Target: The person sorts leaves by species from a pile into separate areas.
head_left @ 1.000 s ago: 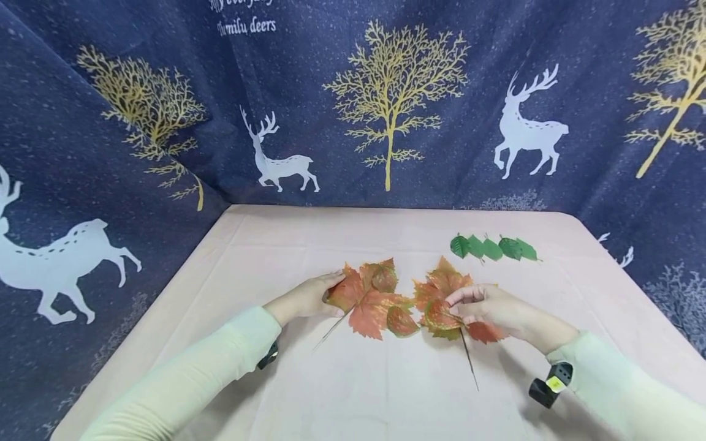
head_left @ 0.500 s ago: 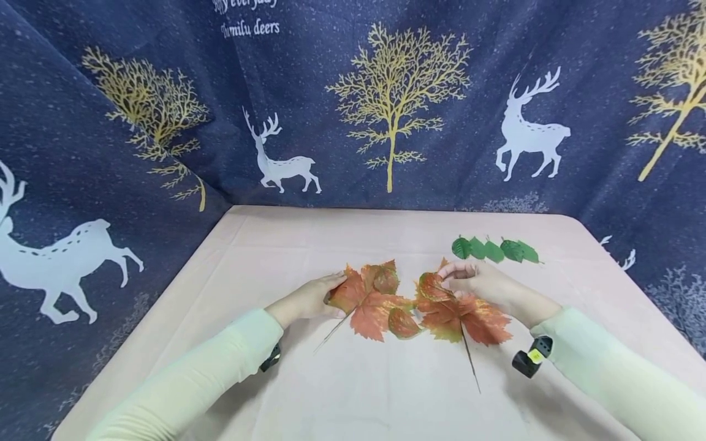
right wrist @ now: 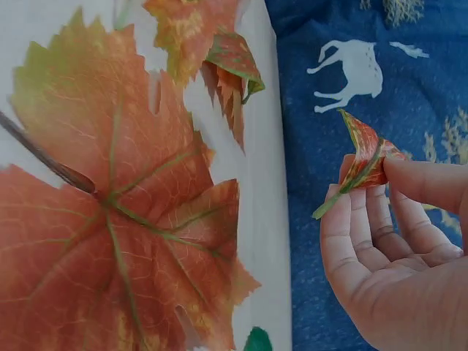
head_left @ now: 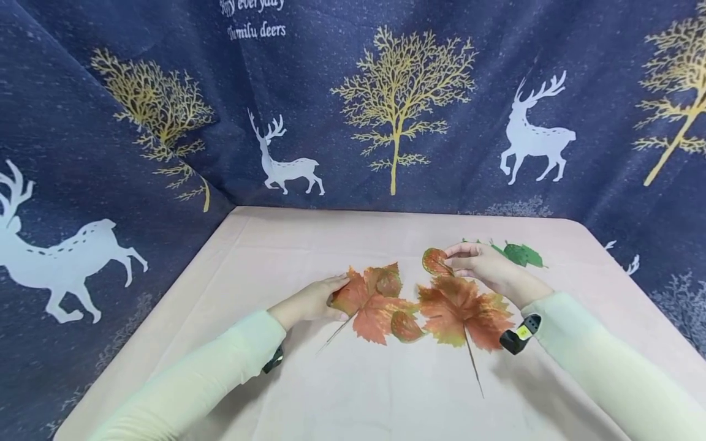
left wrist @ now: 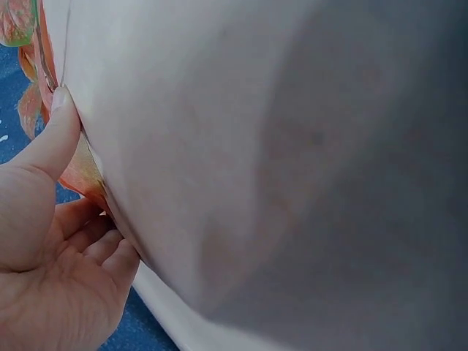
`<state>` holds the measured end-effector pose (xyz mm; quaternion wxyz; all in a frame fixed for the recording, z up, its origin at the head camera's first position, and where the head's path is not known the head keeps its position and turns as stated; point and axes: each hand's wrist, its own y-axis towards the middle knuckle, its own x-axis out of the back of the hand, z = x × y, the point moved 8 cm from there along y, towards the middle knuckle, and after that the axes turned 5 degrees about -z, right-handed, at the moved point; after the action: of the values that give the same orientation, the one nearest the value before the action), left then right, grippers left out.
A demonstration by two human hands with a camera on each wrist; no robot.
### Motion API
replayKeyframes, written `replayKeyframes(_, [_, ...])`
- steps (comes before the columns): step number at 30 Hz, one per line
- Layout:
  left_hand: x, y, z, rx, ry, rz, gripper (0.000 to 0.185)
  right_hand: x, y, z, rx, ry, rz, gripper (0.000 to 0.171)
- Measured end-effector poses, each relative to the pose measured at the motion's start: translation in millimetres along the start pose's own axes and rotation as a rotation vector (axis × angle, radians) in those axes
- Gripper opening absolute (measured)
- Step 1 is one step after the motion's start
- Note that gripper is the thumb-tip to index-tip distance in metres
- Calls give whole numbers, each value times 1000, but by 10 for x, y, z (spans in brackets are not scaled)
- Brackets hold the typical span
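My right hand (head_left: 482,263) pinches a small red-orange leaf with a green edge (head_left: 436,261) between thumb and fingers. In the right wrist view this small leaf (right wrist: 365,150) looks folded, its green stem pointing down. Below that hand lies a large orange maple leaf (head_left: 463,312) with a long thin brown stem. My left hand (head_left: 314,299) rests at the left lobe of another maple leaf (head_left: 372,312), thumb and fingers spread apart along its edge. Two small red-green leaves lie by that leaf, one on its top lobe (head_left: 388,282), one at its lower right (head_left: 405,326).
Several green leaves (head_left: 518,254) lie in a row at the back right, partly hidden by my right hand. A pale pink cloth covers the table (head_left: 380,392). Behind hangs a dark blue curtain (head_left: 353,92) with deer and trees.
My right hand has lifted the small red-orange leaf off the right maple leaf and carried it away toward the back of the table. My left hand stays at its leaf.
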<state>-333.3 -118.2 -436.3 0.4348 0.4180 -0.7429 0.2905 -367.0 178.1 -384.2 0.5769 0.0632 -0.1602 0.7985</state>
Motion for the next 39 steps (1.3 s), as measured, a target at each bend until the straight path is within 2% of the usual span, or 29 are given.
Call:
replayKeyframes(7, [2, -3, -16, 10, -7, 3, 83, 68, 221, 7, -29, 80, 11, 13])
replayKeyframes(15, [-8, 27, 7, 6, 20, 2, 84, 170, 484, 142, -39, -25, -48, 32])
replayKeyframes(22, [-17, 44, 17, 10, 26, 7, 84, 273, 703, 42, -83, 31, -101, 41])
replayKeyframes(28, [-20, 42, 17, 9, 20, 8, 85, 305, 862, -54, -121, 38, -143, 42])
replayKeyframes(39, [-9, 23, 20, 22, 14, 17, 84, 334, 1093, -246, -173, -56, -204, 38])
